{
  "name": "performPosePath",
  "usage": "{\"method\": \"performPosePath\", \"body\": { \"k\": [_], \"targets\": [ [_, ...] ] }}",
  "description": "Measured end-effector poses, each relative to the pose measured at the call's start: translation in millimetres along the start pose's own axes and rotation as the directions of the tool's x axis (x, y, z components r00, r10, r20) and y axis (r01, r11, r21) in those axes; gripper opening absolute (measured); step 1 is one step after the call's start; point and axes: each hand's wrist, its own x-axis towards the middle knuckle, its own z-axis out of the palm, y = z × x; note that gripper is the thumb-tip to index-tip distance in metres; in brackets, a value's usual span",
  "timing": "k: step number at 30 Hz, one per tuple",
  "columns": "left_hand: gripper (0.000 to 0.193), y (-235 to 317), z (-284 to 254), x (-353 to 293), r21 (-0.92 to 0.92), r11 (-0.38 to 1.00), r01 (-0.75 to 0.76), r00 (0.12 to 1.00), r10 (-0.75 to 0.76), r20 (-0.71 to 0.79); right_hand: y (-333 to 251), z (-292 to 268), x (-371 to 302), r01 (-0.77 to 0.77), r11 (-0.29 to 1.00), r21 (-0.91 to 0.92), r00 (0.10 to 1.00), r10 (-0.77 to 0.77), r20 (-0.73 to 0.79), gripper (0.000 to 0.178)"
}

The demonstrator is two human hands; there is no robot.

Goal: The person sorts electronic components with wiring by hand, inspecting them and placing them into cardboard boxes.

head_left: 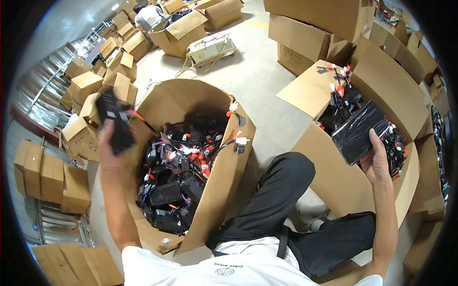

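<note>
On your left you hold a slim black module (116,125) with multicoloured wires (137,115), aslant and slightly blurred; on your right, a wider black rectangular pack (355,134) wrapped in shiny film (365,119), tilted.

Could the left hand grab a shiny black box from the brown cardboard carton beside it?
Probably not: the left hand holds a black rectangular box, though the brown cardboard carton stands open.

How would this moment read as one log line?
left hand: holds black unit | right hand: holds black pack | left box: units inside
</note>
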Motion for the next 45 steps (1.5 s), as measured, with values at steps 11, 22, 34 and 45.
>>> {"method": "performPosePath", "body": {
  "k": [11, 22, 34, 45],
  "targets": [
    [0.04, 60, 243, 23, 0.027, 0.996, -0.081, 0.933, 0.067, 0.354, -10, 8, -9, 0.553, 0.704, -0.446, 0.815, -0.568, 0.114, 0.038],
    [0.041, -107, 479, -51, 0.284, 0.777, 0.561, 0.215, -0.468, 0.857, -26, -39, -31, 0.585, -0.506, -0.634, 0.34, -0.556, 0.758, 0.042],
    [0.064, -157, 474, -64, 0.208, 0.783, 0.586, 0.145, -0.353, 0.924, 1, -38, -30, 0.538, -0.531, -0.654, 0.5, -0.424, 0.755, 0.062],
    [0.03, -169, 469, -63, 0.055, 0.652, 0.756, 0.328, -0.45, 0.831, 18, 8, -46, 0.189, -0.186, -0.964, 0.943, -0.238, 0.231, 0.076]
  ]
}}
